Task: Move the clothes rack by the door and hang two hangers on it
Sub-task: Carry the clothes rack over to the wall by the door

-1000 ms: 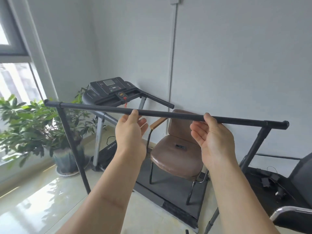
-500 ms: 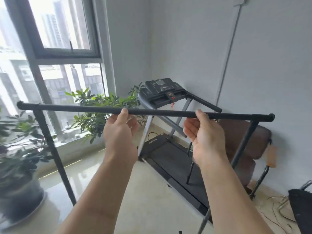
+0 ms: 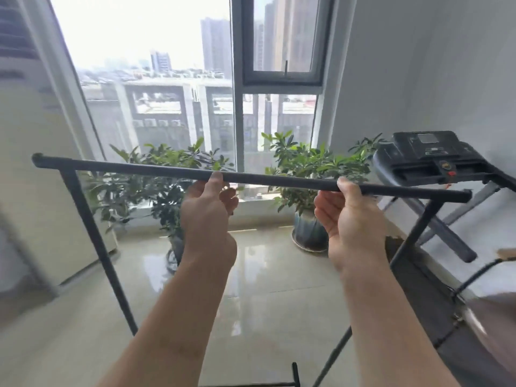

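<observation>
A black metal clothes rack [image 3: 134,169] stretches across the view, its top bar running from upper left down to the right, with slanted legs at both ends. My left hand [image 3: 208,216] grips the bar near its middle, thumb on the near side. My right hand [image 3: 350,219] grips the same bar further right. Nothing hangs on the bar. No hangers and no door are in view.
Straight ahead is a large window [image 3: 237,79] with two potted plants [image 3: 310,174] on the glossy floor [image 3: 265,289] below it. A treadmill [image 3: 435,157] stands against the right wall. A tall white unit [image 3: 30,163] fills the left side.
The view and the rack have swung left, from the wall, chair and treadmill toward the window. Both hands have kept their hold on the bar.
</observation>
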